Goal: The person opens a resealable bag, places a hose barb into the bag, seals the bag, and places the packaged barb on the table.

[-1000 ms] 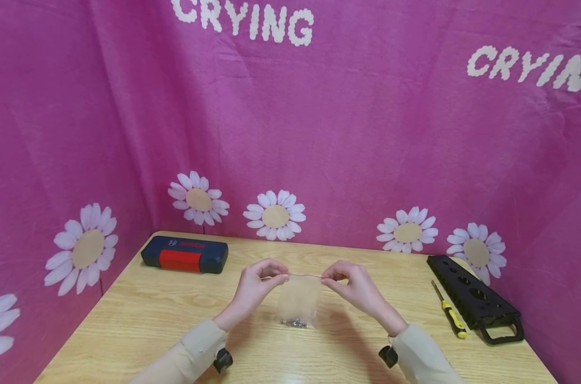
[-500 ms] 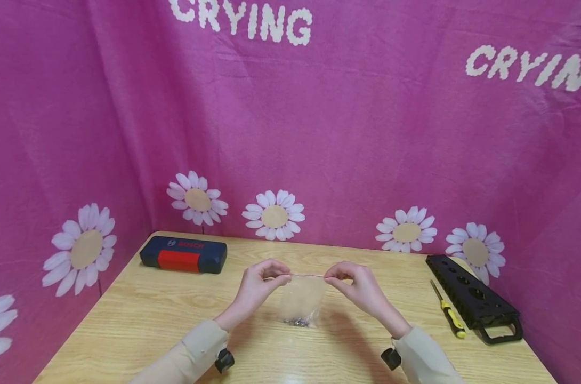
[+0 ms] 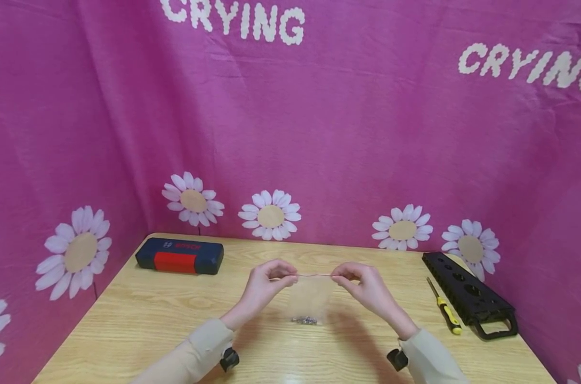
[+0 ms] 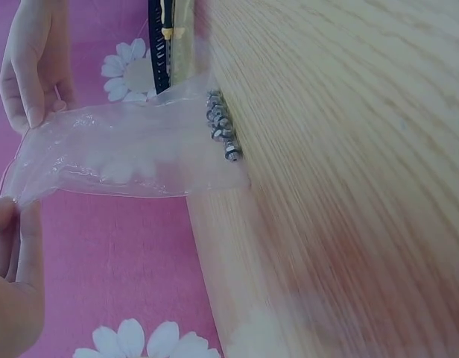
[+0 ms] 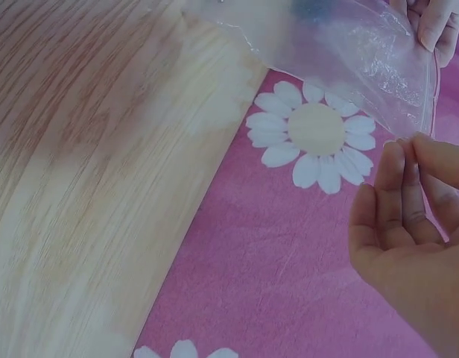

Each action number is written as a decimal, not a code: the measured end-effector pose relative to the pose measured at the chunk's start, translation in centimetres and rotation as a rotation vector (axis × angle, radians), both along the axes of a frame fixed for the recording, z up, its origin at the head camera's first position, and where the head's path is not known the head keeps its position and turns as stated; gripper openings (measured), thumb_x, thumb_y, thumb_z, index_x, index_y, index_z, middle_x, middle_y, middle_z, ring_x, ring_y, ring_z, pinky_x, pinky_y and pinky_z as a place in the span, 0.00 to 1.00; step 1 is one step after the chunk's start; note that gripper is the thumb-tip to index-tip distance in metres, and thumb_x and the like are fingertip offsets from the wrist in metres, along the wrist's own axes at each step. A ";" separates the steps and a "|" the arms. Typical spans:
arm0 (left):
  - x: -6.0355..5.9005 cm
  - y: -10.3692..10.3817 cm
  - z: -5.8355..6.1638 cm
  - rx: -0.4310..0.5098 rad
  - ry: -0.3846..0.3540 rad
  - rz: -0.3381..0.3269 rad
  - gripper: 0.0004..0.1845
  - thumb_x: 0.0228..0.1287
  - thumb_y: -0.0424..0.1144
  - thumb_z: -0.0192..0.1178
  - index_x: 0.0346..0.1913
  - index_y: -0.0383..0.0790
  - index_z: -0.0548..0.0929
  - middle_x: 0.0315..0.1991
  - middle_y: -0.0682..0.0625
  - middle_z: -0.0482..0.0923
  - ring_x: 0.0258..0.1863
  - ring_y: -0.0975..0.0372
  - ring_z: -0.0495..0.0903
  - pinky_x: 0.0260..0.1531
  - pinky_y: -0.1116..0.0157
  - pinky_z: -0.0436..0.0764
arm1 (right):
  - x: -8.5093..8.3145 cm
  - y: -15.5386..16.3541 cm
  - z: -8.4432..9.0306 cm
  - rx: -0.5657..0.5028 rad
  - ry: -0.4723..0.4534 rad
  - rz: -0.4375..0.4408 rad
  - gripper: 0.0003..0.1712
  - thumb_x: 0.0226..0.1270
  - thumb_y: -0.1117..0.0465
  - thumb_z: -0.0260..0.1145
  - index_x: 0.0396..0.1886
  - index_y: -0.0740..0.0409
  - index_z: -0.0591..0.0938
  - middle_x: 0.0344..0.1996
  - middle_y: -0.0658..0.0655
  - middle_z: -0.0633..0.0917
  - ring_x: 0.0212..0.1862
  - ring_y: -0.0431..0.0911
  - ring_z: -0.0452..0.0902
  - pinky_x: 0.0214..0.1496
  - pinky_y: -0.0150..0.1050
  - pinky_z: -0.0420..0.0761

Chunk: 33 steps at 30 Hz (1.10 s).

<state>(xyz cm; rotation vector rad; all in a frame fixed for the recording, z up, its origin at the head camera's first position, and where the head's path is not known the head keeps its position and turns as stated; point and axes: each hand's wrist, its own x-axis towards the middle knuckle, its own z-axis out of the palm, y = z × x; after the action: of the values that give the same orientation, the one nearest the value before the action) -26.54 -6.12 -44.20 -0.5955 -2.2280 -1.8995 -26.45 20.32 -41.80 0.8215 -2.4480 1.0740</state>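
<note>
A person's left hand point(image 3: 266, 277) and right hand point(image 3: 362, 280) each pinch a top corner of a small clear plastic zip bag point(image 3: 312, 296), stretching its rim taut above the middle of the light wooden table point(image 3: 142, 314). Small metal screws point(image 3: 305, 320) sit in the bag's bottom, which touches the tabletop. A blue-and-red tool case point(image 3: 179, 256) lies far left; a yellow-handled screwdriver point(image 3: 444, 308) and black perforated plastic rack point(image 3: 468, 293) lie right.

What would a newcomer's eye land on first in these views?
Probably the clear plastic bag at the table's centre, stretched by its top edge between the left hand and the right hand, with small metal screws pooled at its bottom. Next, the blue and red case lying far left.
</note>
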 end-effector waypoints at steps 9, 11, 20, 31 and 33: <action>-0.2 1.7 0.2 0.020 0.013 -0.065 0.07 0.65 0.28 0.71 0.44 0.30 0.87 0.41 0.36 0.89 0.38 0.62 0.89 0.41 0.69 0.87 | 0.4 1.8 0.3 -0.009 -0.074 -0.026 0.03 0.70 0.69 0.72 0.37 0.57 0.90 0.33 0.50 0.90 0.34 0.34 0.82 0.36 0.32 0.82; -0.3 2.2 0.2 0.019 0.025 -0.070 0.06 0.65 0.27 0.71 0.43 0.30 0.87 0.40 0.36 0.89 0.37 0.66 0.88 0.41 0.69 0.87 | 0.4 2.3 0.4 -0.006 -0.083 -0.029 0.03 0.70 0.68 0.71 0.37 0.58 0.90 0.33 0.50 0.90 0.34 0.33 0.81 0.34 0.32 0.81; -0.6 3.7 0.3 0.043 0.011 -0.121 0.07 0.65 0.26 0.70 0.44 0.28 0.86 0.41 0.34 0.89 0.36 0.67 0.87 0.41 0.69 0.87 | 0.7 3.7 1.1 -0.003 -0.115 -0.052 0.02 0.71 0.67 0.71 0.37 0.58 0.90 0.34 0.53 0.90 0.32 0.35 0.81 0.32 0.32 0.79; -2.4 4.6 0.4 0.004 -0.029 -0.109 0.08 0.68 0.31 0.70 0.46 0.29 0.86 0.42 0.37 0.90 0.36 0.65 0.87 0.42 0.68 0.87 | -0.5 4.4 1.2 0.003 -0.177 -0.107 0.03 0.72 0.66 0.71 0.39 0.61 0.89 0.32 0.55 0.90 0.29 0.35 0.78 0.31 0.32 0.78; -3.0 4.7 0.3 -0.002 -0.022 -0.109 0.08 0.68 0.30 0.69 0.46 0.28 0.86 0.43 0.36 0.89 0.37 0.62 0.88 0.42 0.67 0.87 | -1.1 4.4 1.0 0.004 -0.188 -0.120 0.04 0.72 0.65 0.70 0.39 0.63 0.89 0.32 0.56 0.89 0.30 0.34 0.78 0.32 0.32 0.79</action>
<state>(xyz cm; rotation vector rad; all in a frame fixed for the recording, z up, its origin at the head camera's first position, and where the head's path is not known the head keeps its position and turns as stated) -29.50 -1.43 -43.85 -0.7132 -2.2541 -1.9640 -27.50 24.74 -40.83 0.5887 -2.6166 1.1489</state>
